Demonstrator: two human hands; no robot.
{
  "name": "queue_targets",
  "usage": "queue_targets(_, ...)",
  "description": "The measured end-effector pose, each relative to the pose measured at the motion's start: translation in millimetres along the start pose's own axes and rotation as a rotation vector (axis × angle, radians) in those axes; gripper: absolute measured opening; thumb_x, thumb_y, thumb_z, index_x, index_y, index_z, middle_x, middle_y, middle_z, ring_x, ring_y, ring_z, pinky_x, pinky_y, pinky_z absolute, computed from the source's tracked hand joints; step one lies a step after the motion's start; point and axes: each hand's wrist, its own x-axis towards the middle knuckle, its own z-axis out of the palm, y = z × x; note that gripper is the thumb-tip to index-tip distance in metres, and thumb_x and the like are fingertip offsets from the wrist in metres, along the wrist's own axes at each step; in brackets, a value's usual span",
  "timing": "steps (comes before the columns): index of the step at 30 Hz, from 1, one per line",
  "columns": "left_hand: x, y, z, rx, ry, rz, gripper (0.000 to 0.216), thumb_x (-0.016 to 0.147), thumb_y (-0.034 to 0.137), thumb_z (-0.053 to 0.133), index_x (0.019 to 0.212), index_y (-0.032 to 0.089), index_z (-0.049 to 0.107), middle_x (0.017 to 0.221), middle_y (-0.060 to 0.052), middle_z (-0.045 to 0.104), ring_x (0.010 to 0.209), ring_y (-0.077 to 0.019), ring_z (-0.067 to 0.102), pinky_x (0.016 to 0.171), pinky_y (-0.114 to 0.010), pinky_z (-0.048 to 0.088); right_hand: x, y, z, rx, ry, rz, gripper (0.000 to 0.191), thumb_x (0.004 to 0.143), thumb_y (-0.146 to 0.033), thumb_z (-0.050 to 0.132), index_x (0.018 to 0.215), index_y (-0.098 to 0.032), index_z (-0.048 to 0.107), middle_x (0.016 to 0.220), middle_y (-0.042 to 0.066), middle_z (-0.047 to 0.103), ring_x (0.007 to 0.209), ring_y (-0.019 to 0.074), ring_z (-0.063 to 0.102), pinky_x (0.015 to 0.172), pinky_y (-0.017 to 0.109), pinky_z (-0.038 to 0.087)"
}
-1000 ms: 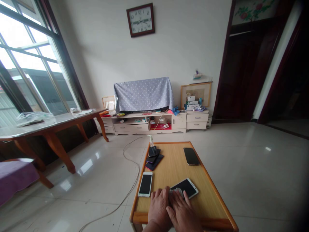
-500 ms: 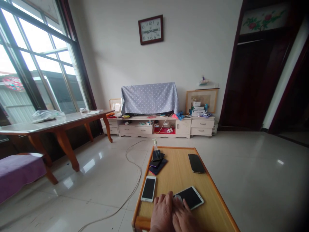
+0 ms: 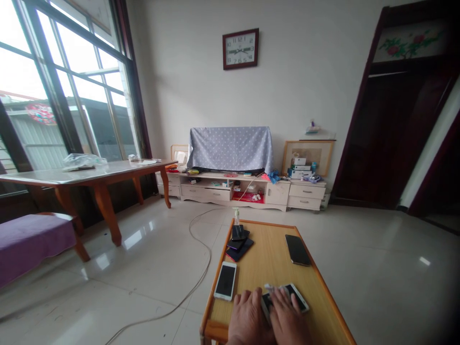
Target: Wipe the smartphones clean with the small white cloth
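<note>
A white-framed smartphone (image 3: pixel 299 296) lies face up at the near end of the small wooden table (image 3: pixel 273 258). Bent fingers of my left hand (image 3: pixel 248 314) grip its left edge; the thumb is hidden. Over the phone's screen, my right hand (image 3: pixel 286 314) presses a crumpled white tissue (image 3: pixel 272 288) under its fingers, so much of the screen is covered. To the left of my hands is a second white smartphone (image 3: pixel 225 281), screen up. Beyond it, several dark phones (image 3: pixel 240 249) lie in an overlapping pile. Another dark phone (image 3: pixel 297 249) rests by the table's right edge.
A pump bottle (image 3: pixel 236 216) stands at the table's far left corner. A cable (image 3: pixel 204 268) runs across the tiled floor on the left. Farther off are a long table (image 3: pixel 118 173), a purple-covered seat (image 3: pixel 36 239) and a low white cabinet (image 3: pixel 204 192).
My right hand has slid over the phone's screen with the tissue, which now shows near the phone's far edge. My left hand stays by the left edge. The view has swung slightly left.
</note>
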Motion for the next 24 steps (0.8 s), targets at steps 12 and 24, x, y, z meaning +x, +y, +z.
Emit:
queue_targets(12,-7.4,0.4,-2.2,-0.023,0.018,0.006,0.071,0.069,0.051,0.062,0.134,0.023,0.053,0.122,-0.009,0.065,0.117,-0.0315,0.052,0.105,-0.044,0.033,-12.3,24.8,-12.4,-0.069,0.046,0.175,0.055,0.103,-0.039,0.028,0.143,-0.016,0.058,0.152,0.011,0.047,0.146,0.0351,0.039,0.121,0.064,0.025)
queue_targets(24,-9.2,-3.1,-0.5,-0.023,0.045,0.02,0.066,0.071,0.051,0.062,0.131,0.024,0.054,0.119,-0.008,0.065,0.116,-0.0305,0.052,0.104,-0.044,0.033,-34.7,32.1,-10.5,0.047,0.065,0.092,0.054,0.105,-0.045,0.025,0.144,-0.028,0.057,0.152,0.005,0.048,0.145,0.0324,0.04,0.119,0.065,0.028)
